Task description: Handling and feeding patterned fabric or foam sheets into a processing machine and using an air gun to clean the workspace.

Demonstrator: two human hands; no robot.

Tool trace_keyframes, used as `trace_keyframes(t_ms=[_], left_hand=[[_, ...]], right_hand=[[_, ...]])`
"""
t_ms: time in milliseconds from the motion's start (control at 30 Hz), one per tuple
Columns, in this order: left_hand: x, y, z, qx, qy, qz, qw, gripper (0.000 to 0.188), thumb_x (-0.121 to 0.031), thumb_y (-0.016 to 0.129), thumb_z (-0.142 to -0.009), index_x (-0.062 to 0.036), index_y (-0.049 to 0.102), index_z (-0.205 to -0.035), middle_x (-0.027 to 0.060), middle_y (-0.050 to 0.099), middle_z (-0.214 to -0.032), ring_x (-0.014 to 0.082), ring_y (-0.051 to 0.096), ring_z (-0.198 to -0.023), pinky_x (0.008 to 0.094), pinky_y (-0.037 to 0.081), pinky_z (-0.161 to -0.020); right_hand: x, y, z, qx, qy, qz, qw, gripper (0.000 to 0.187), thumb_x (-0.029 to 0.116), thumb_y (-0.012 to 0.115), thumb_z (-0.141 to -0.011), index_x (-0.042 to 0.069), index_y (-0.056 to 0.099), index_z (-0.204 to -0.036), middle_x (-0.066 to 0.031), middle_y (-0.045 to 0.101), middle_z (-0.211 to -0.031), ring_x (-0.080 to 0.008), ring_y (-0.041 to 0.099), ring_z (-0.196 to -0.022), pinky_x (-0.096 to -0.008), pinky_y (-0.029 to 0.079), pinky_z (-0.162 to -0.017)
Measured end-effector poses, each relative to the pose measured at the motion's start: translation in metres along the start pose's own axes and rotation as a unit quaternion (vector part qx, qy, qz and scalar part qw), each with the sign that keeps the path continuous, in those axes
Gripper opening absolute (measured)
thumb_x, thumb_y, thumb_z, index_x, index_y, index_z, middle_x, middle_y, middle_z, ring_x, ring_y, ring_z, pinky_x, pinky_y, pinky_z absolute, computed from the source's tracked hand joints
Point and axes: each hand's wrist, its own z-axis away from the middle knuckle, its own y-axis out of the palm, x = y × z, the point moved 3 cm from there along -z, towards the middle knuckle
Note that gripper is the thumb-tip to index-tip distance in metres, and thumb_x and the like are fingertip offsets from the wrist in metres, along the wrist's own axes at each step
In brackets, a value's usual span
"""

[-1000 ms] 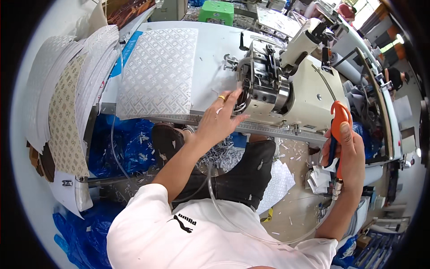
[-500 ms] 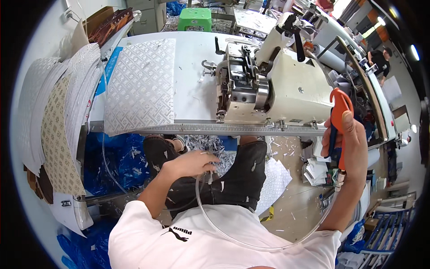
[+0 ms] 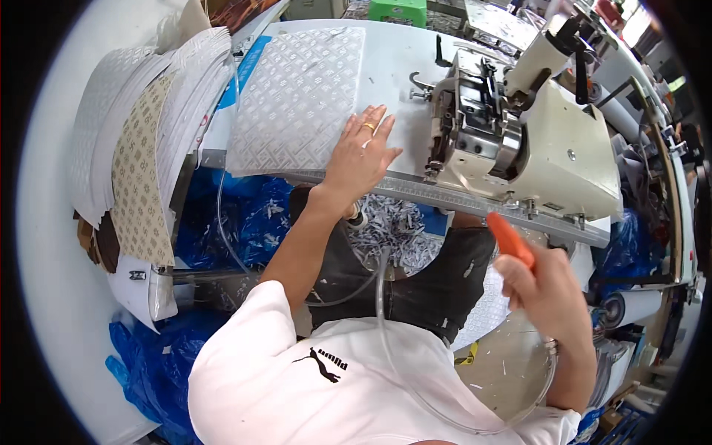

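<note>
My left hand [image 3: 361, 152] lies palm down at the table's front edge, fingers spread, a ring on one finger. It overlaps the lower right corner of the silvery patterned sheet [image 3: 300, 96]; nothing is gripped in it. My right hand [image 3: 549, 285], a little blurred, is closed around an orange air blow gun [image 3: 510, 239] held in front of the table, its tip pointing up and left. A clear hose [image 3: 381, 304] loops from my right wrist across my shirt and down between my legs. To the right of my left hand stands a cream machine [image 3: 571, 159] with metal working parts.
Stacks of curved patterned sheets [image 3: 141, 148] lean at the left by the wall. A metal ruler strip [image 3: 475, 199] runs along the table's front edge. Paper scraps [image 3: 393, 230] lie below between my legs. Blue plastic bags [image 3: 156, 371] are at the lower left; a green stool [image 3: 398, 11] stands behind.
My left hand has risen from my lap onto the table edge by the sheet. My right hand has brought the air blow gun left and down. The view has shifted, so the table appears farther right.
</note>
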Motion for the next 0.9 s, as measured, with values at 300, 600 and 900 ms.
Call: trace_keyframes(t_ms=[300, 600, 900], left_hand=[[0.024, -0.001, 0.011, 0.131, -0.007, -0.052, 0.990, 0.057, -0.042, 0.052, -0.103, -0.0067, 0.049, -0.147, 0.0176, 0.041, -0.157, 0.0333, 0.034, -0.148, 0.0525, 0.019, -0.123], [0.068, -0.003, 0.031, 0.012, -0.068, -0.132, 0.989, 0.051, -0.041, 0.054, -0.102, -0.0088, 0.056, -0.142, 0.0170, 0.046, -0.154, 0.0368, 0.046, -0.140, 0.0517, 0.029, -0.119], [0.049, -0.108, 0.096, 0.132, -0.325, 0.659, 0.665, 0.081, -0.051, 0.064, -0.096, -0.0103, 0.032, -0.158, 0.0152, 0.033, -0.162, 0.0287, 0.058, -0.130, 0.0397, 0.048, -0.106]], right_hand=[[-0.007, 0.084, -0.062, 0.079, -0.018, -0.050, 0.995, 0.052, 0.049, 0.060, -0.101, -0.002, 0.061, -0.093, -0.0048, 0.057, -0.062, -0.0130, 0.057, -0.051, -0.0295, 0.047, -0.051], [0.042, 0.103, -0.110, 0.047, -0.045, -0.199, 0.978, 0.056, 0.053, 0.059, -0.100, -0.001, 0.059, -0.088, -0.0065, 0.055, -0.061, -0.0149, 0.054, -0.052, -0.0320, 0.043, -0.053], [0.098, 0.162, -0.184, 0.104, -0.082, -0.444, 0.886, 0.055, 0.060, 0.054, -0.100, 0.005, 0.058, -0.095, -0.0034, 0.060, -0.078, -0.0122, 0.059, -0.069, -0.0278, 0.046, -0.064]])
